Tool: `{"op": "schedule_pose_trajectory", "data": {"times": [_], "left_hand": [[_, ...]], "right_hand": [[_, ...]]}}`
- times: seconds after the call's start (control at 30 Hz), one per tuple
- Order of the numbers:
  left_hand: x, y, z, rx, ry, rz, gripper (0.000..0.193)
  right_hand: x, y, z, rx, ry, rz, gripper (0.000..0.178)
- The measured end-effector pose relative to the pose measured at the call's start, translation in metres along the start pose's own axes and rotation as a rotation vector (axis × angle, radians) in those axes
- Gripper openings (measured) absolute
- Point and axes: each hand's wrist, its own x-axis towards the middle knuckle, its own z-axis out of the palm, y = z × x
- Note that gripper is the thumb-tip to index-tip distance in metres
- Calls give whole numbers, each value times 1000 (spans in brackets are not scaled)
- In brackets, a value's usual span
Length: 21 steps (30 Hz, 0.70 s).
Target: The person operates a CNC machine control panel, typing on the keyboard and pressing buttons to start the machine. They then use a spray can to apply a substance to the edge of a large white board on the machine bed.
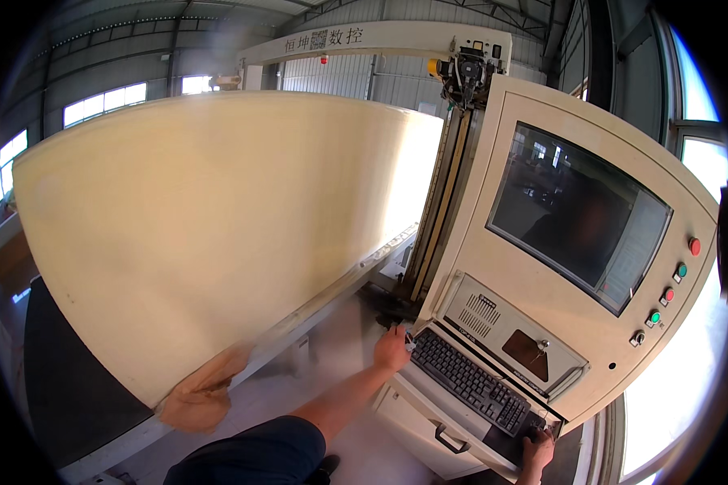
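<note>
A black keyboard (469, 380) lies on the pull-out tray (441, 396) of a beige control cabinet. My left hand (392, 349) is closed at the left end of this tray, its fingers curled around the corner beside the keyboard. At the tray's right end, my right hand (539, 448) rests over a dark computer mouse (534, 426), which its fingers partly cover. Above the tray a dark screen (578, 214) is set into the cabinet (526, 275), showing reflections and a pale panel along its right side.
A huge cream-coloured block (210, 218) stands on a machine bed to the left, with crumpled brown material (202, 396) at its lower corner. A vertical rail (445, 202) rises between block and cabinet. Several buttons, including a red one (695, 246), line the cabinet's right side.
</note>
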Motion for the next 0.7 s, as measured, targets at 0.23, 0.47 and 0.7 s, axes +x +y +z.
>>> {"op": "schedule_pose_trajectory", "data": {"times": [0.23, 0.47, 0.7], "left_hand": [[1, -4, 2, 17, -21, -8, 44], [1, -3, 3, -1, 14, 11, 45], [0, -2, 4, -11, 13, 4, 44]], "right_hand": [[0, -6, -4, 34, -21, 30, 45], [-1, -5, -6, 39, -14, 22, 46], [0, 7, 3, 13, 2, -12, 47]]}}
